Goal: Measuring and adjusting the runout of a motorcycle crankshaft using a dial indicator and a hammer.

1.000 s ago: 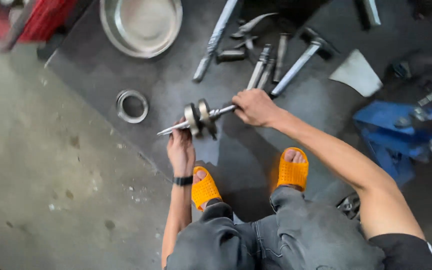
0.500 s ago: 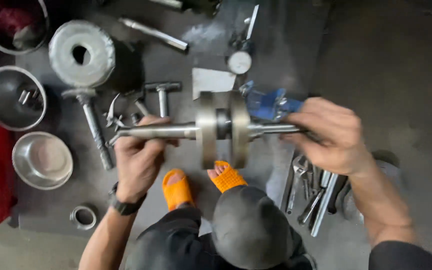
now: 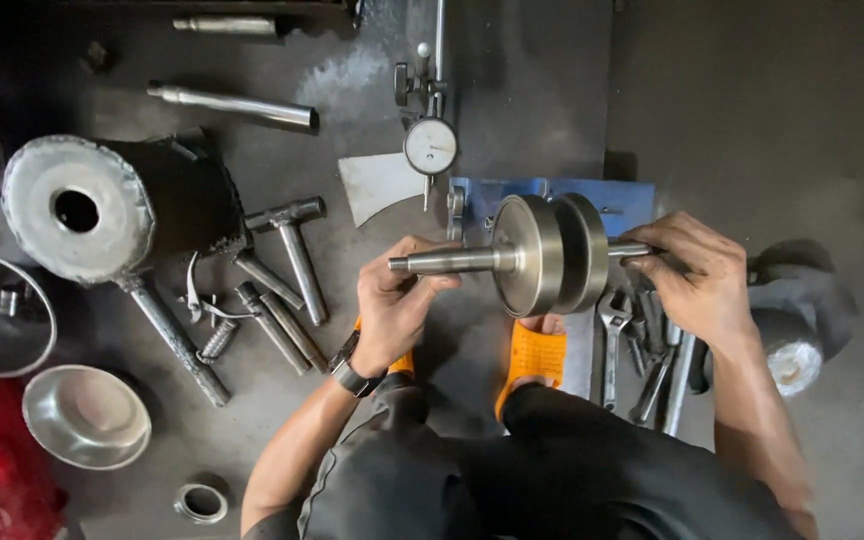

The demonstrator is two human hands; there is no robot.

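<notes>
Here, crankshaft (image 3: 542, 255) between left hand (image 3: 397, 305), right hand (image 3: 697, 285)

Single head camera, looking steeply down, close over lap and floor.

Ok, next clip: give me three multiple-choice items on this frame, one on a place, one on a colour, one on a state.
1. Where is the dial gauge?
A. above the crankshaft
B. inside the bowl
C. on the sandals

2. What colour are the sandals?
A. green
B. orange
C. white

3. How is the crankshaft held?
A. lying on the floor
B. in one hand
C. lifted by both hands

Answers: 1 A, it lies higher in the picture than the shaft. 2 B, both show orange. 3 C, the left hand and right hand each grip an end.
</notes>
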